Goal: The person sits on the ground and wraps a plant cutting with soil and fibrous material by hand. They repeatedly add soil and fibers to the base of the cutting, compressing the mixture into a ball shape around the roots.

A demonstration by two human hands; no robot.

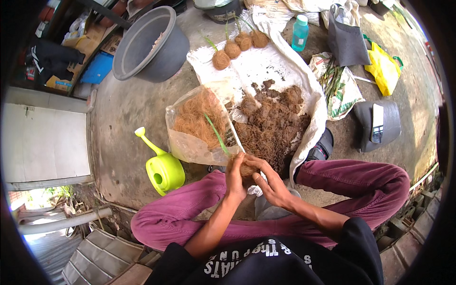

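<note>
Between my two hands is a ball of brown coconut fibre point(246, 171) with a green leaf point(217, 135) rising from it. My left hand point(236, 177) cups its left side, and the fingers of my right hand point(271, 180) curl over its top and right. Just beyond them, a clear plastic bag point(190, 154) holds loose coconut fibre point(199, 117). To its right, dark soil mixed with fibre point(270, 128) is heaped on a white woven sack point(317, 103). Several finished-looking fibre balls point(232, 50) with green shoots stand in a row at the sack's far end.
A yellow-green watering can point(165, 172) stands left of my knee. Farther back is a large grey tub point(167, 50). On the right are a teal bottle point(300, 32), cut leaves point(331, 78) on a printed sack, a yellow bag point(383, 69) and a phone point(377, 123) on a dark seat point(390, 121).
</note>
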